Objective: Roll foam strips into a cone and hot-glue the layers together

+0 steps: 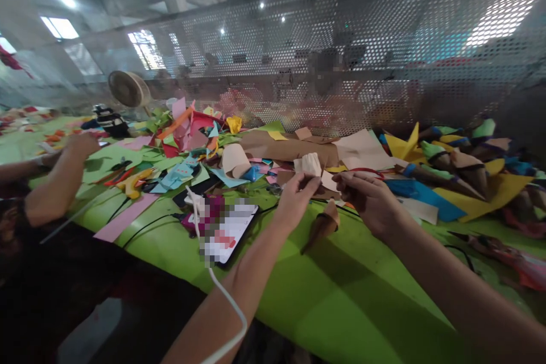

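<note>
My left hand [298, 196] is raised over the green table, its thumb and fingertips pinched together. A cream, pleated piece [311, 164] shows just behind its fingertips; whether it is held or lies beyond cannot be made out. My right hand [371, 199] is a short way to the right, also pinched, with what it holds too small to name. Below and between both hands, a small brown paper cone [322, 227] with a dark band lies on the table. A phone [232, 233] with a lit screen lies left of my left forearm.
Coloured paper scraps [187, 131] are heaped along the back, beside brown paper [281, 148]. Several banded paper cones [460, 170] lie at right. A yellow-handled tool [135, 183] and cables are at left. Another person's arm [63, 165] reaches in. A perforated metal screen [298, 57] stands behind.
</note>
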A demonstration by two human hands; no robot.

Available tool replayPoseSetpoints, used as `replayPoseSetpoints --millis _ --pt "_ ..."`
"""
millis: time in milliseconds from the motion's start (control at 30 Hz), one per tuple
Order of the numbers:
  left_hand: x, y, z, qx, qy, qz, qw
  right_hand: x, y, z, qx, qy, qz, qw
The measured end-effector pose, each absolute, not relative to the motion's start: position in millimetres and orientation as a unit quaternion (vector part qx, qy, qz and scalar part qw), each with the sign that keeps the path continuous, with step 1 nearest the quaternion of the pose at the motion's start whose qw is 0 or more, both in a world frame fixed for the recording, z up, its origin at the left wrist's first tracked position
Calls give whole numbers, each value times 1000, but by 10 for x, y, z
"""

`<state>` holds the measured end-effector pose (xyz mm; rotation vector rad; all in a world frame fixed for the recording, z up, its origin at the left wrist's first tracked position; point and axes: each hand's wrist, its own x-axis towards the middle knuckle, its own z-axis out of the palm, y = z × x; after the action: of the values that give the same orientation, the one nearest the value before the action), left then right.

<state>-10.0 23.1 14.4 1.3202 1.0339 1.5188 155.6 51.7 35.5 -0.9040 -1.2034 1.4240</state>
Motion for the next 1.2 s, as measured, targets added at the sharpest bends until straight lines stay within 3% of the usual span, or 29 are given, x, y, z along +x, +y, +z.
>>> replayPoseSetpoints --millis 633,733,967,1200 --pt "-110 293 72 416 406 655 483 1505 468 334 -354 -551 562 505" --pt "-98 295 54 388 401 650 516 1490 460 309 -353 -615 491 505" --pt "10 198 90 328 383 630 590 1459 400 302 -298 -787 192 505" --pt "52 158 95 329 366 616 616 1490 383 286 -305 -805 91 500"
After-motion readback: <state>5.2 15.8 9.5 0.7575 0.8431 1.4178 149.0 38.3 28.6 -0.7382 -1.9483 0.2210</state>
